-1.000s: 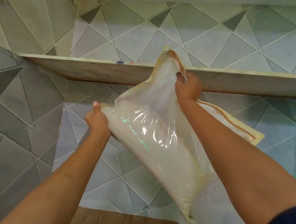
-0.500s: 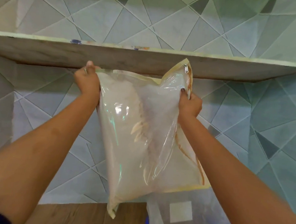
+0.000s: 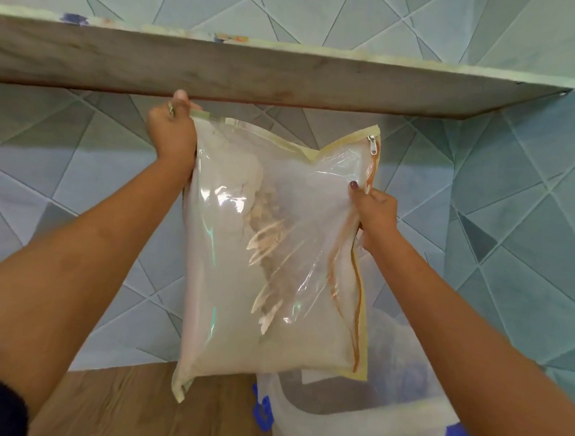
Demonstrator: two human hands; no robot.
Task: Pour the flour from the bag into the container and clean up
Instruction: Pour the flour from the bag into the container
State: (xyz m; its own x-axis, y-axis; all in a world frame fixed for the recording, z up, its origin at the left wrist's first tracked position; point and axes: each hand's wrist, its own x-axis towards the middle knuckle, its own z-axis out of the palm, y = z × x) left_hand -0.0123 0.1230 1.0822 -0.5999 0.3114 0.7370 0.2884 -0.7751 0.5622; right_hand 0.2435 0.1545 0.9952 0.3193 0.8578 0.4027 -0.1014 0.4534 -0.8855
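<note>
Bag (image 3: 277, 251) — above wooden counter (image 3: 130, 407)

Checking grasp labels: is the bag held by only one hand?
No: the left hand pinches the bag at its top corner while the right hand grips its zipper edge.

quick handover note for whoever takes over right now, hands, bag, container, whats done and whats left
Left hand: gripping the bag's top left corner, raised just under the shelf.
Right hand: pinching the bag's right edge, below the zipper pull.
Flour bag: held in the air, hanging upright, with much flour inside.
Container: translucent with blue clips, open, on the wooden counter below the bag's lower right.
Done: bag lifted over the container.
Left: tip the flour into the container, then clean up.
</note>
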